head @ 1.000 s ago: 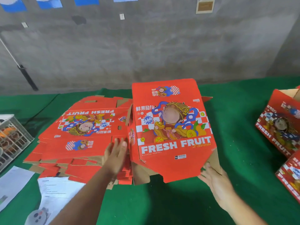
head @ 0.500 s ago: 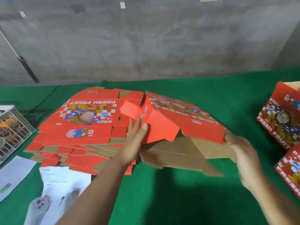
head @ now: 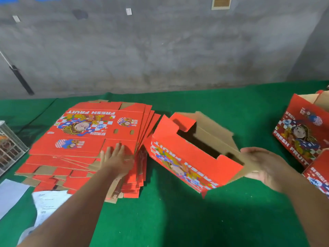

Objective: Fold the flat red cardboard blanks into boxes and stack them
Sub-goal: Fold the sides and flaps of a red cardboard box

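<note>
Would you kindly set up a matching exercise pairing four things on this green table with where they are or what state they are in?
Things:
1. pile of flat blanks
2. opened box
3. left hand
4. finished boxes

Places or states:
A. at the table's right edge
B. resting flat on the pile, fingers straight
C. left part of the table, fanned out
D. middle of the table, tilted, brown inside showing

Pairs: 1-C, 2-D, 3-B, 4-A
</note>
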